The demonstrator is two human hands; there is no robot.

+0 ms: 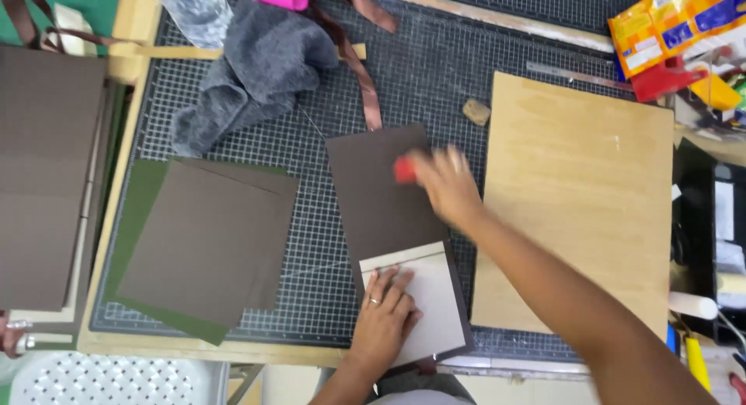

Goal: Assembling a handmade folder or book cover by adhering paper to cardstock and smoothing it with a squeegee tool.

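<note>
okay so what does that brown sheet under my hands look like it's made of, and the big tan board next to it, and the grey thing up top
The brown sheet looks like matte paper or thin card: flat, no gloss, crisp straight edges, with a pale grey board panel showing at its near end. The tan board seems to be wood or fibreboard, with a dull, faintly streaked face. The grey thing looks like soft felt or fleece cloth, judging by its fuzzy folds.

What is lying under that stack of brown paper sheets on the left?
A green sheet shows beneath the brown paper sheets, resting on the gridded cutting mat. Its middle is covered.
</note>
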